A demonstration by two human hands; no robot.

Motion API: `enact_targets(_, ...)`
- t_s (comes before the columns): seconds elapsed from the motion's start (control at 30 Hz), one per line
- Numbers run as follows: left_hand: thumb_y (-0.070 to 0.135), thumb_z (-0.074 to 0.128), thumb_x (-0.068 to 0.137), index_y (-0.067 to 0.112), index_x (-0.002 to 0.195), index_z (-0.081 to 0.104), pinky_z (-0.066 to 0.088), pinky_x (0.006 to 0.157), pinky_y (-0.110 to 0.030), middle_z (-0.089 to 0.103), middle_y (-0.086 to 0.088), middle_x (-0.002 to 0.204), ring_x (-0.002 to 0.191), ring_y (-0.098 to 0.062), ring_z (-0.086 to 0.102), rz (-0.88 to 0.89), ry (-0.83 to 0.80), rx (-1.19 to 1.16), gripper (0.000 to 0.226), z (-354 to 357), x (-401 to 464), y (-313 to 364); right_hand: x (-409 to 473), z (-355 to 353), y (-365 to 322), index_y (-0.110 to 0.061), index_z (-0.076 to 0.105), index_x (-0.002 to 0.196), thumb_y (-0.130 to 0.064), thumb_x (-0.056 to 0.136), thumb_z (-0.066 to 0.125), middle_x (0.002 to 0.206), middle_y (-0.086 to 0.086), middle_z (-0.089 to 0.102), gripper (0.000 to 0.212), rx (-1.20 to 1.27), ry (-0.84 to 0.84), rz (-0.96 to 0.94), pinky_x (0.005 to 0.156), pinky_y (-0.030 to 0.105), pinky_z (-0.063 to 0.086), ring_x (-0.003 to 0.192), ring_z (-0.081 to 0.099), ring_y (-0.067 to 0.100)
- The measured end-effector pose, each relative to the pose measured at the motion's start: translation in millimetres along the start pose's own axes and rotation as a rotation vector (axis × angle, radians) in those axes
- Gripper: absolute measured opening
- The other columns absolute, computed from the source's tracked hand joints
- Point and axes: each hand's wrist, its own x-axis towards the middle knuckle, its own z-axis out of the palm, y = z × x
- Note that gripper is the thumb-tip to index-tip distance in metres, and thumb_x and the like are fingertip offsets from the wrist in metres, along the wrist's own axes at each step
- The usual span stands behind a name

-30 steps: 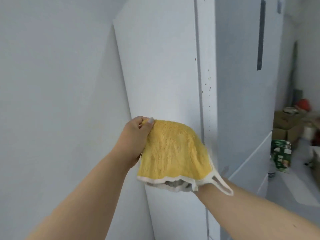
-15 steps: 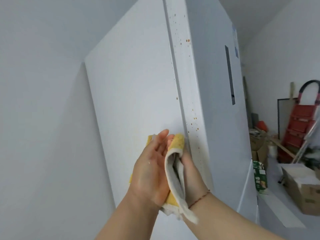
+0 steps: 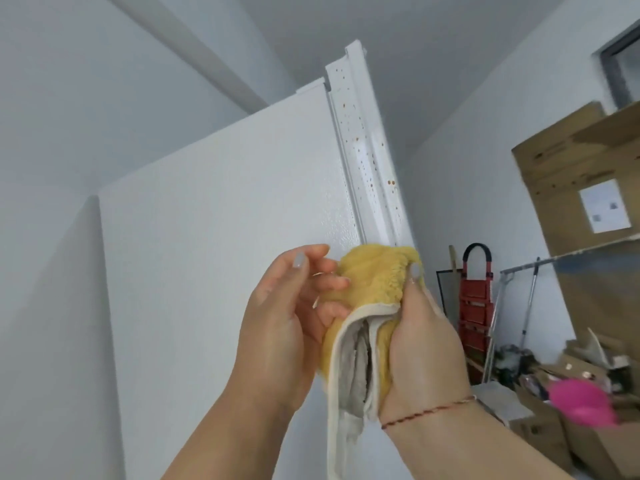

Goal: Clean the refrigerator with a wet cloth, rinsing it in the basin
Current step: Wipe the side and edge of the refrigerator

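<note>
The tall white refrigerator (image 3: 214,237) stands in front of me, its side panel facing me; the door edge at upper right carries many small brown spots. A yellow fluffy cloth (image 3: 370,282) with a white hem is bunched between my hands in front of that edge. My right hand (image 3: 422,348) grips the cloth, thumb on its top. My left hand (image 3: 284,327) cups the cloth's other side with loosely curled fingers touching it. No basin is in view.
A white wall (image 3: 45,237) runs close along the refrigerator's left. At right are a red step ladder (image 3: 476,306), a large cardboard box (image 3: 571,174) on a rack, metal poles, several cartons on the floor and a blurred pink object (image 3: 581,403).
The view has tilted upward, showing the refrigerator's top. The cloth, spread flat a second ago, is now bunched between both hands, raised before the spotted door edge.
</note>
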Motion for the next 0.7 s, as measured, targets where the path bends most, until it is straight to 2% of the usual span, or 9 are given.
enact_targets(0.07, 0.019, 0.05, 0.093, 0.016, 0.09, 0.071, 0.052, 0.063, -0.027, 0.065, -0.003, 0.087, 0.079, -0.016, 0.062, 0.084, 0.052, 0.154, 0.021, -8.3, 13.4, 1.5, 4.0, 5.4, -11.6, -0.04, 0.061, 0.099, -0.062, 0.088, 0.036, 0.083, -0.018, 0.066, 0.035, -0.06, 0.134, -0.203, 0.064, 0.017, 0.045, 0.075, 0.061, -0.002)
enact_targets(0.13, 0.023, 0.044, 0.099, 0.027, 0.094, 0.071, 0.05, 0.077, -0.03, 0.067, 0.007, 0.092, 0.087, -0.011, 0.062, 0.133, 0.077, 0.325, 0.028, -13.4, 25.5, 0.2, 7.4, 11.5, -27.9, -0.045, 0.053, 0.09, -0.063, 0.084, 0.034, 0.072, -0.026, 0.062, 0.028, -0.051, 0.241, -0.488, 0.057, 0.009, 0.042, 0.067, 0.058, -0.009)
enact_targets(0.2, 0.03, 0.041, 0.1, 0.034, 0.098, 0.068, 0.046, 0.084, -0.026, 0.066, 0.019, 0.097, 0.092, -0.003, 0.06, 0.141, 0.093, 0.447, 0.028, -18.3, 35.6, -0.8, 14.4, 23.9, -43.7, -0.043, 0.048, 0.103, -0.055, 0.092, 0.034, 0.083, -0.025, 0.06, 0.022, -0.068, 0.271, -0.835, 0.062, 0.004, 0.043, 0.075, 0.058, -0.011)
enact_targets(0.27, 0.032, 0.038, 0.101, 0.035, 0.104, 0.065, 0.042, 0.085, -0.019, 0.063, 0.021, 0.106, 0.1, 0.002, 0.056, 0.165, 0.104, 0.519, 0.028, -22.1, 46.4, -0.4, 36.9, 34.5, -48.2, -0.026, 0.045, 0.125, -0.05, 0.096, 0.034, 0.11, -0.014, 0.059, 0.039, -0.26, 0.259, -1.165, 0.082, 0.024, 0.051, 0.1, 0.059, 0.002)
enact_targets(0.33, 0.033, 0.036, 0.101, 0.034, 0.106, 0.064, 0.041, 0.086, -0.016, 0.061, 0.018, 0.111, 0.103, 0.004, 0.054, 0.194, 0.111, 0.547, 0.028, -24.9, 57.0, 1.6, 66.4, 44.9, -48.3, -0.011, 0.044, 0.135, -0.051, 0.097, 0.031, 0.132, 0.004, 0.053, 0.057, -0.679, 0.247, -1.355, 0.101, 0.047, 0.041, 0.124, 0.05, 0.023)
enact_targets(0.43, 0.031, 0.036, 0.101, 0.035, 0.099, 0.063, 0.041, 0.079, -0.015, 0.062, 0.017, 0.106, 0.093, 0.009, 0.055, 0.199, 0.109, 0.546, 0.028, -25.6, 68.6, 0.9, 108.5, 50.7, -41.6, -0.008, 0.042, 0.141, -0.055, 0.095, 0.024, 0.146, 0.014, 0.042, 0.068, -1.477, 0.243, -1.344, 0.115, 0.051, 0.014, 0.14, 0.031, 0.03)
enact_targets(0.5, 0.029, 0.037, 0.101, 0.032, 0.091, 0.064, 0.041, 0.071, -0.01, 0.064, 0.019, 0.095, 0.082, 0.012, 0.056, 0.222, 0.104, 0.551, 0.029, -25.6, 73.3, -2.4, 122.1, 51.8, -38.2, -0.006, 0.034, 0.145, -0.061, 0.091, 0.017, 0.151, 0.018, 0.033, 0.078, -1.82, 0.214, -1.26, 0.115, 0.053, 0.005, 0.145, 0.02, 0.03)
enact_targets(0.63, 0.026, 0.042, 0.099, 0.009, 0.089, 0.062, 0.038, 0.059, -0.008, 0.058, 0.008, 0.079, 0.067, 0.001, 0.047, 0.28, 0.126, 0.561, 0.028, -26.8, 80.7, -12.3, 132.2, 66.7, -62.7, -0.008, -0.003, 0.151, -0.065, 0.092, 0.005, 0.159, 0.015, -0.001, 0.083, -2.037, 0.195, -1.165, 0.114, 0.053, -0.013, 0.146, -0.013, 0.026)
enact_targets(0.7, 0.027, 0.043, 0.097, 0.007, 0.09, 0.06, 0.037, 0.059, -0.012, 0.055, 0.006, 0.08, 0.065, 0.0, 0.043, 0.285, 0.138, 0.571, 0.027, -26.7, 82.7, -15.7, 138.6, 79.1, -80.5, -0.008, -0.007, 0.151, -0.067, 0.091, 0.007, 0.159, 0.013, -0.005, 0.085, -2.035, 0.203, -1.16, 0.114, 0.053, -0.013, 0.146, -0.017, 0.024)
